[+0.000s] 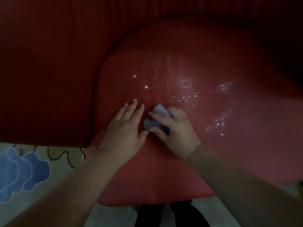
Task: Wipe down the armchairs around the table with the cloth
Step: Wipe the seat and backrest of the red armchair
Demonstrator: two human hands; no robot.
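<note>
- My right hand [173, 128] grips the cloth [155, 118], fingers curled round the pale bundle, which is pressed onto the red seat cushion [164, 169] of the armchair [49, 79].
- My left hand [126, 126] lies flat on the cushion just beside the cloth, fingers straight and slightly apart, holding nothing; its thumb tip touches or nearly touches the cloth's lower corner.
- White specks [186, 90] are scattered over the cushion beyond and to the right of my right hand, with two further patches farther right; open red surface lies between them and the cloth.
- The seam where cushion meets the chair's darker left side curves up close beside my left fingers.
- The cushion's front edge runs below my forearms; past it lies a pale rug with a blue cloud pattern [24, 171] at lower left.
</note>
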